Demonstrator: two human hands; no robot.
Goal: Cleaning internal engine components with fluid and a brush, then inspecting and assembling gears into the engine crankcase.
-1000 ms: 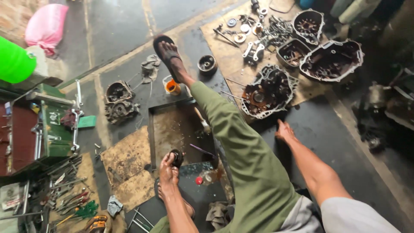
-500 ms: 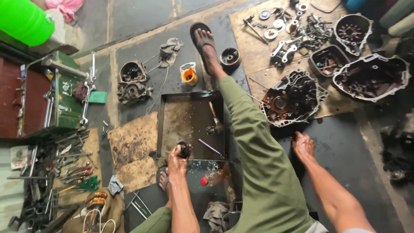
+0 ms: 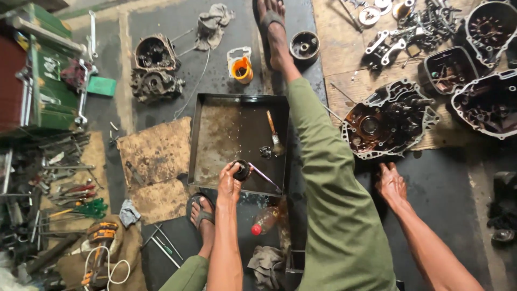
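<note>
Clear red-capped bottle [image 3: 265, 220] beside foot.

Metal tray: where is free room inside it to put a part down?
The metal tray is bare across its left and far half. Crowded: the brush at right, and the near edge, where the left hand holds a round part.

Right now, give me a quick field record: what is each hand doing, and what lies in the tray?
left hand: fingers hold a small dark round part over the tray's near edge
right hand: flat on the dark floor, holding nothing, just below the open engine case
tray: shallow metal, rusty, on the floor
in tray: brush, thin rod
beside tray: outstretched leg
</note>
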